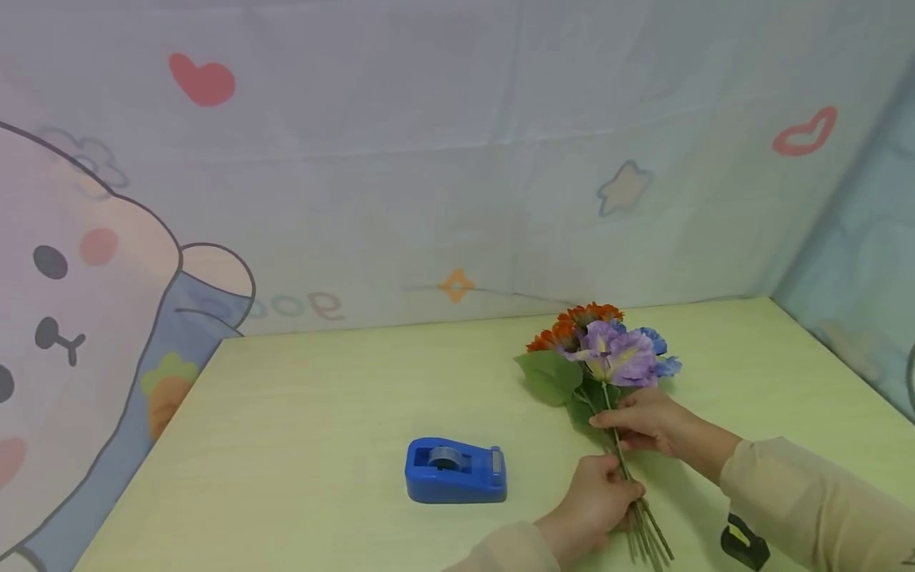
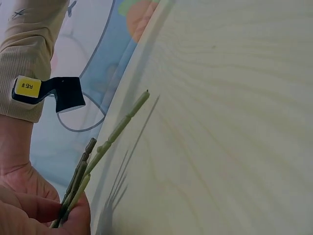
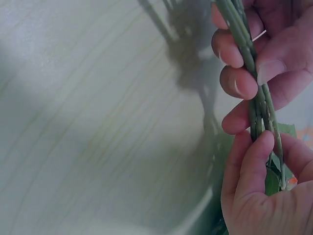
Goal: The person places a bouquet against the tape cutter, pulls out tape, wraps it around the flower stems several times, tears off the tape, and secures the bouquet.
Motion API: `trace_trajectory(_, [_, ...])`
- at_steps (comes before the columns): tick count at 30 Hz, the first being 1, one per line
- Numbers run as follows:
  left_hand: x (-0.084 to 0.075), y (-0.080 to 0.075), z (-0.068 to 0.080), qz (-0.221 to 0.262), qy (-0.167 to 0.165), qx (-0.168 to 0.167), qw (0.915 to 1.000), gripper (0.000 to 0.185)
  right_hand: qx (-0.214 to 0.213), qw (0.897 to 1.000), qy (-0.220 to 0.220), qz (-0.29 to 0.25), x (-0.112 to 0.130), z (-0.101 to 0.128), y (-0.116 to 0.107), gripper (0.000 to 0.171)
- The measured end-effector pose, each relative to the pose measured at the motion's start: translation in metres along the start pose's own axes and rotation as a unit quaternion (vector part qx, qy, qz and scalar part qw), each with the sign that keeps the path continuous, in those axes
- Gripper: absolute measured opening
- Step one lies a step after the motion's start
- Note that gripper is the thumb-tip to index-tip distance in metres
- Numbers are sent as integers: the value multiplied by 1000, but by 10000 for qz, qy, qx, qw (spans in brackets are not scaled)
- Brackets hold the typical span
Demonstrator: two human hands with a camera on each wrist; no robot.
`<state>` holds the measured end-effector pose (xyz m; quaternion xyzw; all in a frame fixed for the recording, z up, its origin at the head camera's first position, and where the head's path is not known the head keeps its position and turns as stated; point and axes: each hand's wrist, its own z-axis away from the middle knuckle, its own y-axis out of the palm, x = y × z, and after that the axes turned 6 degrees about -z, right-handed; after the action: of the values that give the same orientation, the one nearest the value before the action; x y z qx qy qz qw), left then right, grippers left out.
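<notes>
A bunch of artificial flowers [image 1: 615, 353] lies slantwise over the table, orange, purple and blue blooms pointing away and stems toward me. Lower down the bunch, my left hand [image 1: 593, 496] grips the stems between thumb and curled fingers. Closer to the blooms and green leaves, my right hand [image 1: 654, 421] pinches the same stems. The right wrist view has both hands close together on the green stems [image 3: 249, 58]. Bare stem ends [image 2: 120, 129] stick out past the fingers in the left wrist view.
A blue tape dispenser [image 1: 457, 477] with a roll in it stands on the pale yellow table [image 1: 286, 461], left of the hands. Below the right sleeve shows a black wrist mount [image 1: 745, 544]. A printed cloth [image 1: 400, 159] hangs behind the table.
</notes>
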<state>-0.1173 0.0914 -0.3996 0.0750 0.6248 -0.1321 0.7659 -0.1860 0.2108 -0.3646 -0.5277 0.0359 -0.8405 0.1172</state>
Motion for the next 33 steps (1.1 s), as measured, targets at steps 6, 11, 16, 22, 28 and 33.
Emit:
trace_trajectory(6, [0, -5, 2, 270, 114, 115, 9995, 44, 264, 9996, -65, -120, 3, -1, -3, 22])
trace_trajectory(11, [1, -9, 3, 259, 50, 125, 9996, 42, 374, 9992, -74, -154, 6, -1, -1, 26])
trace_trajectory(16, [0, -14, 6, 221, 30, 12, 9998, 36, 346, 9994, -66, -36, 9, -3, 5, 29])
trace_trajectory(22, [-3, -21, 12, 110, 31, -103, 9999, 17, 449, 9989, -69, 74, 14, -2, 12, 65])
trace_trajectory(28, [-5, -36, 19, 25, -114, -19, 9999, 6, 598, 9981, -106, 90, 20, 0, 24, 77])
trace_trajectory(33, [-1, -46, 22, 10, -94, -27, 10000, 8, 601, 9981, -122, 16, 21, -3, 35, 51])
